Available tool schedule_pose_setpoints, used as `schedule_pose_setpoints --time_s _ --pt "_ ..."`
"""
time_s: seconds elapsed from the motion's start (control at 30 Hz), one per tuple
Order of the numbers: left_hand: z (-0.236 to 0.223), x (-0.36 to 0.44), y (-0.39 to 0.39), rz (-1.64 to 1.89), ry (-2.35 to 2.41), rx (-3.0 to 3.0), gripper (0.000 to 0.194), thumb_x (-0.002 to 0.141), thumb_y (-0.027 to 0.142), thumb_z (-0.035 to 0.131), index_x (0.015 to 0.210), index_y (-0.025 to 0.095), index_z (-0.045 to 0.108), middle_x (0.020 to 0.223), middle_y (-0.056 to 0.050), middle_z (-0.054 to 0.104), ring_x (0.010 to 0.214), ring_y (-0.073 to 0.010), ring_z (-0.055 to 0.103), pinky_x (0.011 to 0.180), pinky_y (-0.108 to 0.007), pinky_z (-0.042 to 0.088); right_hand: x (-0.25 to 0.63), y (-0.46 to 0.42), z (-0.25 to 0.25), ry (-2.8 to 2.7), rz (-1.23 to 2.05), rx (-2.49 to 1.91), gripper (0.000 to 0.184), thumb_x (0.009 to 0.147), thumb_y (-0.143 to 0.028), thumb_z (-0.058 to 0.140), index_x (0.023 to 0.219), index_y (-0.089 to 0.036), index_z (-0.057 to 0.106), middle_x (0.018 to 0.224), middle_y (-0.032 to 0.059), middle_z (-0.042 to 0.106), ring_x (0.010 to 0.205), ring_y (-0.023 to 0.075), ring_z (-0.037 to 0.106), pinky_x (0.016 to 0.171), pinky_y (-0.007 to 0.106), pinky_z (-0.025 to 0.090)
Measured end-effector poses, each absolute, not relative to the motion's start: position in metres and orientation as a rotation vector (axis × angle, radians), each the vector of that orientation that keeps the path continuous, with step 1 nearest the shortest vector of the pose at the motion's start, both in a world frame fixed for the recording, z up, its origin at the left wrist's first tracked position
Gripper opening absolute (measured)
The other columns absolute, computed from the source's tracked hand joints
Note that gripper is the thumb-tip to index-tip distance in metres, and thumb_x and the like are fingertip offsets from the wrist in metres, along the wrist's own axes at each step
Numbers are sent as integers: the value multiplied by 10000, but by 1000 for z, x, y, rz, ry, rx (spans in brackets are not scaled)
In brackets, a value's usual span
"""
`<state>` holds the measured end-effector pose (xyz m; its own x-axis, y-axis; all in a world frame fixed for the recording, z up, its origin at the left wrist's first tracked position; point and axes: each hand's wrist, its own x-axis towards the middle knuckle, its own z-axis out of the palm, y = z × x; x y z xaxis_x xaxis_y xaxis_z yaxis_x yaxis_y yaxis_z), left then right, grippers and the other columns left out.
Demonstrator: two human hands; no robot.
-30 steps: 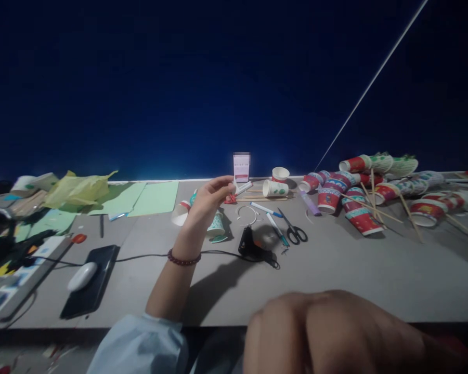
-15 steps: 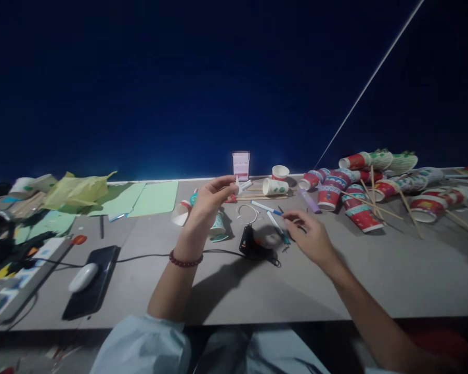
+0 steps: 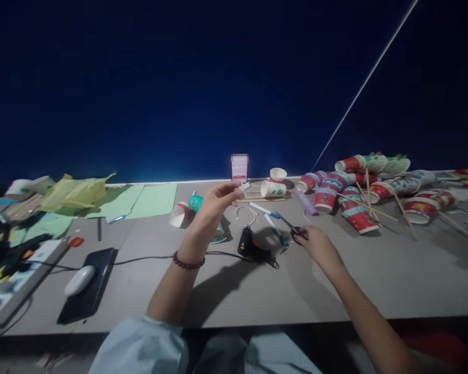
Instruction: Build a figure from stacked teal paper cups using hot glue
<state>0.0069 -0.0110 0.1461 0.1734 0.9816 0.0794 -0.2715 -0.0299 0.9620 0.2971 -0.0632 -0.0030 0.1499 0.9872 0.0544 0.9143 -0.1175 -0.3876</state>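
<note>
My left hand (image 3: 217, 201) is raised over the middle of the table and pinches a small white piece (image 3: 245, 188) between thumb and fingertips; its exact kind is too small to tell. My right hand (image 3: 319, 245) is closed on the black handles of a pair of scissors (image 3: 295, 231), whose blades point away to the upper left. Between my hands lies a black hot glue gun (image 3: 249, 245) with its cord running left. Close to the scissors are a white-and-blue pen (image 3: 264, 210) and a second pen (image 3: 273, 227). A thin white ring (image 3: 245, 215) lies behind the glue gun.
Decorated paper cups (image 3: 329, 192) are stacked in rows at the right, with wooden sticks (image 3: 405, 215) among them. A lit phone (image 3: 239, 169) leans on the wall. Green paper (image 3: 154, 200), a power strip (image 3: 31, 283) and a dark phone (image 3: 105, 270) under a white mouse-shaped case (image 3: 80, 280) are at left.
My right hand has moved slightly right and down and now grips the scissors' handles. My left hand has lowered a little and turned the white piece from upright to slanting.
</note>
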Motion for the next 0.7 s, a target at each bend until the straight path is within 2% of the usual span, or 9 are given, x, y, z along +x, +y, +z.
schedule_pose_setpoints --time_s 0.13,0.23,0.33,0.43,0.5,0.6,0.7 --pt "143 8 -9 1220 826 1104 263 597 220 803 837 174 705 689 5 640 611 -81 554 565 -220 437 297 -65 4 -1952 211 -2264 158 830 -274 566 776 -167 669 822 133 705 769 231 659 621 290 391" --pt "140 8 -8 1213 826 1080 269 589 214 814 830 173 703 677 10 643 569 -67 535 553 -213 432 302 -64 15 -1833 271 -2296 133 797 -278 579 766 -179 661 777 124 707 733 239 656 583 296 380" --pt "137 9 -9 1208 809 1069 276 598 209 813 849 173 703 680 14 647 548 -54 524 555 -204 434 303 -62 34 -1579 553 -2069 180 748 -368 602 796 -196 629 759 88 709 679 224 637 565 294 404" --pt "135 12 -11 1213 791 1047 275 604 204 808 854 167 700 689 11 647 559 -52 531 560 -197 435 287 -60 55 -1361 998 -1638 383 708 -522 616 915 -202 577 792 64 707 623 191 587 535 288 415" --pt "132 14 -12 1228 805 1017 280 590 207 812 841 160 696 693 6 652 561 -53 531 546 -192 426 266 -59 64 -1300 1224 -1383 451 665 -574 661 892 -197 560 789 56 682 653 179 579 575 289 431" --pt "122 16 -13 1241 854 951 310 552 220 831 819 154 688 691 4 655 568 -59 539 534 -189 418 231 -57 65 -1234 1405 -1154 504 632 -637 695 819 -205 518 701 5 603 655 161 569 644 293 444" --pt "104 17 -15 1284 891 870 327 502 228 856 761 151 672 694 15 646 577 -60 547 534 -189 421 205 -56 54 -1242 1464 -1079 561 614 -680 695 846 -205 506 694 -16 569 665 150 554 641 276 428"
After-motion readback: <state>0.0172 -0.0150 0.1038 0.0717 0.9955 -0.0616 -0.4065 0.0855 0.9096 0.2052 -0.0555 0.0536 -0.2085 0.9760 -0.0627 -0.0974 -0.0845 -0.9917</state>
